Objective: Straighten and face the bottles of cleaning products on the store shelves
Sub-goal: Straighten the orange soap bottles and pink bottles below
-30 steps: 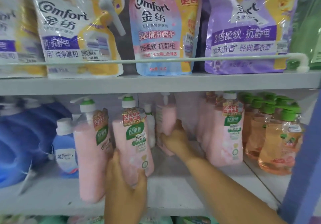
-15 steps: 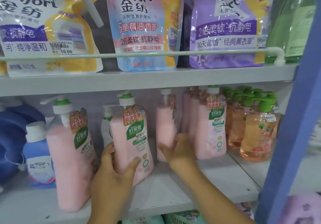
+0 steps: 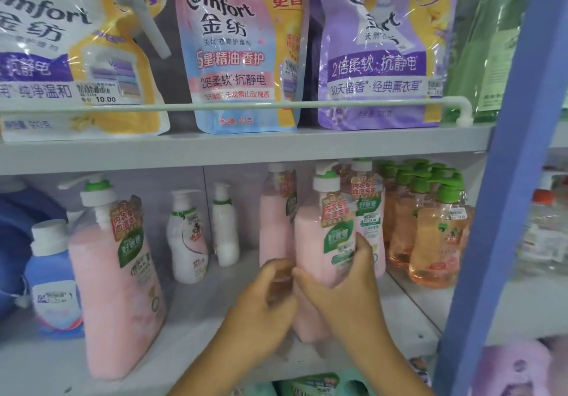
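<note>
Pink pump bottle (image 3: pixel 319 260) on the lower shelf (image 3: pixel 196 328) at about 5 o'clock from centre, gripped low down by both hands: right hand (image 3: pixel 344 291) wrapped round its front with the thumb across the green label, left hand (image 3: pixel 264 300) curled against its left side, blurred. Standing upright, touching more pink bottles (image 3: pixel 368 211) behind at 1 o'clock, with orange bottles (image 3: pixel 430 236) at 3 o'clock and another pink bottle (image 3: pixel 116 288) well apart at 9 o'clock. Up at 12 o'clock, softener pouches (image 3: pixel 246 57) behind a rail (image 3: pixel 276 105).
</note>
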The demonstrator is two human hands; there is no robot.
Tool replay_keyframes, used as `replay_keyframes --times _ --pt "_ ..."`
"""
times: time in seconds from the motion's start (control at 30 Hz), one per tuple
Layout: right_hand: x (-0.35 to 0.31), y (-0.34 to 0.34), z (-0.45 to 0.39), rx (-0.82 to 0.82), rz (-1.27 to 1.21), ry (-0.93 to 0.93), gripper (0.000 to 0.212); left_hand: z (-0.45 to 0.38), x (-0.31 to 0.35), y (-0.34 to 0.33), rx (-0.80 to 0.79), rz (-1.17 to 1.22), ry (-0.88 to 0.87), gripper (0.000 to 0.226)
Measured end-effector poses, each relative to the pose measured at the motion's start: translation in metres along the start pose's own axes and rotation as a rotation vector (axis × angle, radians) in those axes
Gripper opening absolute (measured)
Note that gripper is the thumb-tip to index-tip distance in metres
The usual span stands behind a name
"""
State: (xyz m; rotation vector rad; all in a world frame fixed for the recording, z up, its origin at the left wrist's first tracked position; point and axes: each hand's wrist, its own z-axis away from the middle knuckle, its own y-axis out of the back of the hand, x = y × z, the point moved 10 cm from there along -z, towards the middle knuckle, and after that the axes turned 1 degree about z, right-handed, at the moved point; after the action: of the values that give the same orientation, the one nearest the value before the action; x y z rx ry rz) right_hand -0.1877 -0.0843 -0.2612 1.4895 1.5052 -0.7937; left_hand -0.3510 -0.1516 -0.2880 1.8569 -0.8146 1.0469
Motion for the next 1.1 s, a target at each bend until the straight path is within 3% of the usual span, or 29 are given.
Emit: replay_keyframes --times 0.1,0.17,0.2,0.33,0.43,0.53,0.87,1.0,1.1 --pt "0.007 0.032 -0.003 0.07 0.078 -0.003 0.113 -0.024 -0.012 0.04 0.279 -0.166 -0.006 0.051" --pt "0.012 0.048 -0.003 0.108 0.109 -0.003 0.11 -0.044 -0.023 0.036 0.249 -0.236 0.093 0.083" --pt "0.015 0.053 -0.003 0.11 0.124 -0.002 0.109 -0.055 -0.026 0.028 0.206 -0.255 0.124 0.086" --pt "0.029 0.066 0.004 0.096 0.194 -0.027 0.1 -0.097 -0.028 0.012 0.153 -0.321 0.06 0.059" --pt "0.035 0.071 0.006 0.074 0.26 -0.029 0.106 -0.128 -0.033 0.002 0.049 -0.337 0.004 0.06" --pt "0.028 0.071 0.005 0.036 0.291 -0.026 0.11 -0.155 -0.048 0.001 0.013 -0.274 0.067 0.062" --pt "0.018 0.042 0.002 -0.078 0.565 -0.023 0.127 -0.185 -0.068 0.01 0.08 -0.267 -0.023 0.058" --pt "0.016 0.008 0.005 -0.076 0.613 -0.007 0.12 -0.174 -0.065 0.012 0.07 -0.298 0.075 0.05" --pt "0.019 -0.012 0.0 -0.059 0.656 -0.027 0.111 -0.149 -0.051 0.02 0.162 -0.26 0.121 0.042"
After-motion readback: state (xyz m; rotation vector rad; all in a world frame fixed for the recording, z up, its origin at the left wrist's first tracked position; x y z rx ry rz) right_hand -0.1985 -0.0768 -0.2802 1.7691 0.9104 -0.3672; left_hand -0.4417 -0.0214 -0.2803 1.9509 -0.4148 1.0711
